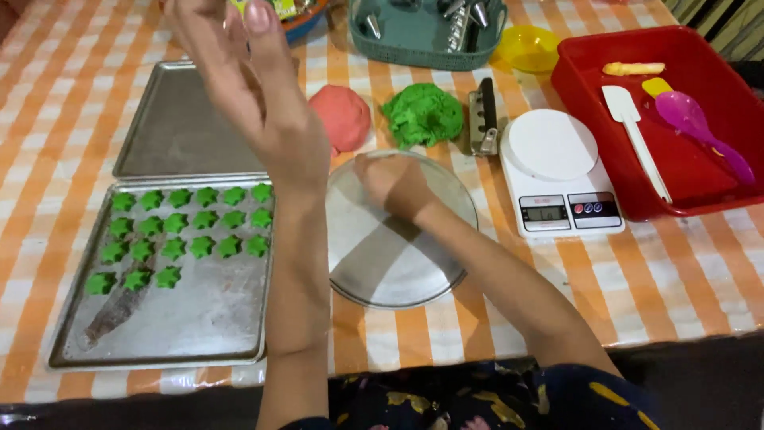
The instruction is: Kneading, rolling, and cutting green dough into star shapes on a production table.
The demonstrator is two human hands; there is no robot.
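Dough was probably tucked under the right hand (391, 185), which was curled down on the round metal plate (374, 263), though I couldn't tell what it actually gripped. Left hand (255, 87) hung open and empty above the tray (199, 326) of green star cookies (187, 235). Dropping that arm carelessly could've squashed those stars just below it.

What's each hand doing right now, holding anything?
Left hand: raised above the table, fingers open, holding nothing visible.
Right hand: curled, resting on the round metal plate; whether it holds anything cannot be told.
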